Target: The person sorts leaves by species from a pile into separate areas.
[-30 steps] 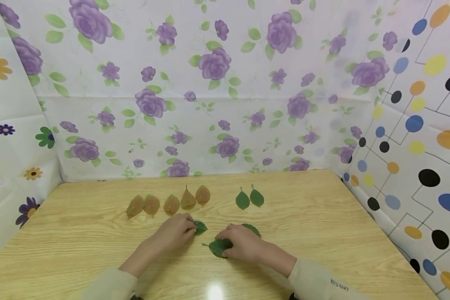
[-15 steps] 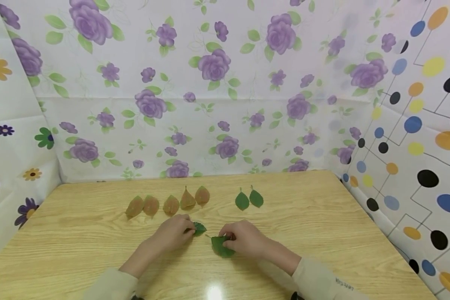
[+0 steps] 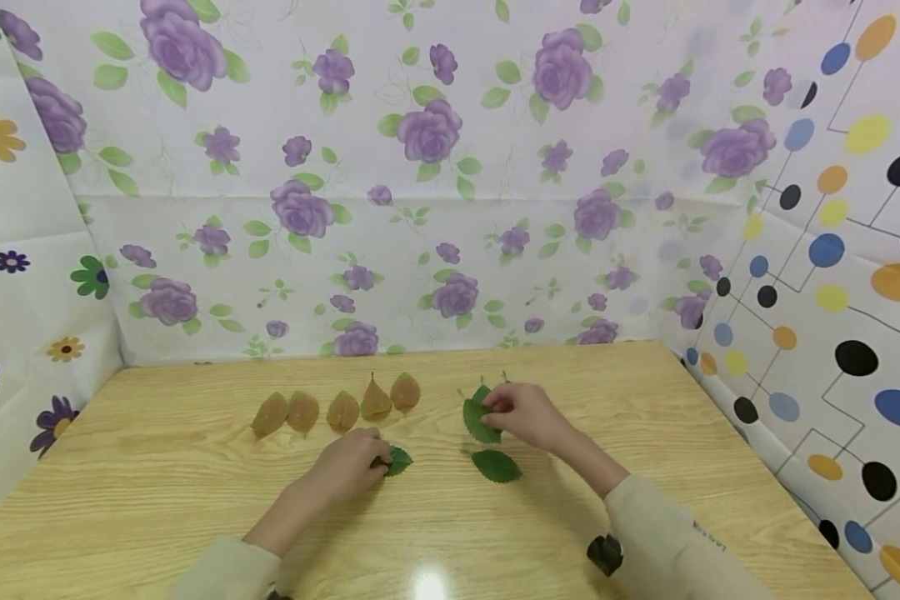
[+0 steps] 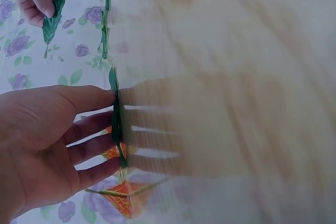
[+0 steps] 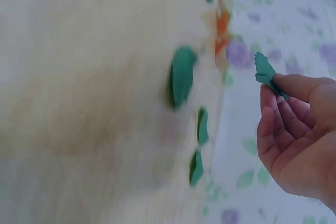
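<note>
My left hand (image 3: 351,462) rests at the table's middle, its fingertips on a green leaf (image 3: 400,461) lying flat. In the left wrist view its thumb and fairly straight fingers (image 4: 97,148) touch that leaf along its length. My right hand (image 3: 527,414) pinches another green leaf (image 5: 265,69) between thumb and fingers. It is raised at the back right, overlapping two small green leaves in the head view; the tip of one leaf (image 3: 482,392) shows behind it. A loose green leaf (image 3: 497,466) with a toothed edge lies just nearer than the right hand.
Several reddish-brown leaves (image 3: 343,409) lie in a row at the back left of the wooden table (image 3: 157,467). Flowered sheeting (image 3: 390,250) stands behind the table, and a dotted sheet (image 3: 817,333) borders its right side. A black band (image 3: 605,554) is at the right sleeve.
My right hand has lifted a green leaf from near the middle and carried it back and right, over the two small leaves. The loose leaf it covered now shows. My left hand has stayed put.
</note>
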{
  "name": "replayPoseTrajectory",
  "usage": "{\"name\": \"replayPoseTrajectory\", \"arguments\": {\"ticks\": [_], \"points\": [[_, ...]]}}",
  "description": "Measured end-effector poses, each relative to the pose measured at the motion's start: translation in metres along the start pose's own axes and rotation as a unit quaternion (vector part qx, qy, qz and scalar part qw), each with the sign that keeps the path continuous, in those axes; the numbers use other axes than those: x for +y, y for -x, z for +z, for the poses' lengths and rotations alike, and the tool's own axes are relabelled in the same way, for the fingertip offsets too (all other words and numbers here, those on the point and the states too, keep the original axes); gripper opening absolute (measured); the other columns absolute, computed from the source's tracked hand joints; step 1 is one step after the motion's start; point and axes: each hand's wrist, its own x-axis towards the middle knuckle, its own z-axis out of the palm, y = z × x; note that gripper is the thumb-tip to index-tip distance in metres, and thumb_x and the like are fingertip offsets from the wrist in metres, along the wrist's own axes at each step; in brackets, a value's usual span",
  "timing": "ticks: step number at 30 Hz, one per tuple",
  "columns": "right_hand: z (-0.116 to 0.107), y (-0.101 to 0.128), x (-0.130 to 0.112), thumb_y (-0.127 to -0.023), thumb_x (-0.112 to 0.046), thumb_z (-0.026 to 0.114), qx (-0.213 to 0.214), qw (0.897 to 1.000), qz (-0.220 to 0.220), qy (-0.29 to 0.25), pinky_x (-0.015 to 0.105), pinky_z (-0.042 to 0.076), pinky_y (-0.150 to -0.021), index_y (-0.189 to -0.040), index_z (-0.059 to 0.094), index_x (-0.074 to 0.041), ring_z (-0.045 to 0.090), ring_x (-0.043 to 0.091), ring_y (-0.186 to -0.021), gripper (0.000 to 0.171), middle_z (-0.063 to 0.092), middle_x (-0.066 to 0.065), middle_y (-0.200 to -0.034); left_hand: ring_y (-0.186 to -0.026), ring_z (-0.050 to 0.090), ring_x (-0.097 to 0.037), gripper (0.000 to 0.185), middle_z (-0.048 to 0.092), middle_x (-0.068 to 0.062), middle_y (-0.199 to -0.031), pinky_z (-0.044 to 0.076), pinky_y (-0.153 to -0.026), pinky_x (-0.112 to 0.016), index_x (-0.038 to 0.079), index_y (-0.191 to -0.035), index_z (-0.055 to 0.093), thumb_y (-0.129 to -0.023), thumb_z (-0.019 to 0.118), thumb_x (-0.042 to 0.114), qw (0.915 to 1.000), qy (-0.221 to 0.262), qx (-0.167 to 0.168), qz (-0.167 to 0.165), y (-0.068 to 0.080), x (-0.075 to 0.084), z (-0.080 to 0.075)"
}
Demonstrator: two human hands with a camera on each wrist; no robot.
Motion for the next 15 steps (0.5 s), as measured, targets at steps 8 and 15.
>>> {"name": "replayPoseTrajectory", "arguments": {"ticks": [8, 15], "points": [[-0.04, -0.015, 0.028, -0.091, -0.011, 0.067, 0.064, 0.996, 0.062, -0.001, 0.032, 0.055, -0.063, -0.109, 0.066, 0.005, 0.063, 0.022, -0.078, 0.024, 0.067, 0.008, -0.087, -0.071, 0.057, -0.017, 0.012, 0.058, -0.002, -0.079, 0.05, -0.06, -0.021, 0.003, -0.081, 0.069, -0.076, 0.078, -0.003, 1.0, -0.005, 0.003, -0.001, -0.001, -0.001, 0.002], [-0.06, -0.021, 0.055, -0.092, -0.009, 0.065, 0.085, 0.992, 0.098, -0.003, 0.037, 0.056, -0.067, -0.114, 0.063, 0.005, 0.063, 0.025, -0.083, 0.026, 0.066, 0.016, -0.097, -0.071, 0.058, -0.018, 0.011, 0.059, -0.003, -0.08, 0.05, -0.061, -0.022, 0.002, -0.081, 0.069, -0.077, 0.077, -0.003, 1.0, 0.0, -0.001, -0.003, -0.001, 0.0, 0.0]]}}
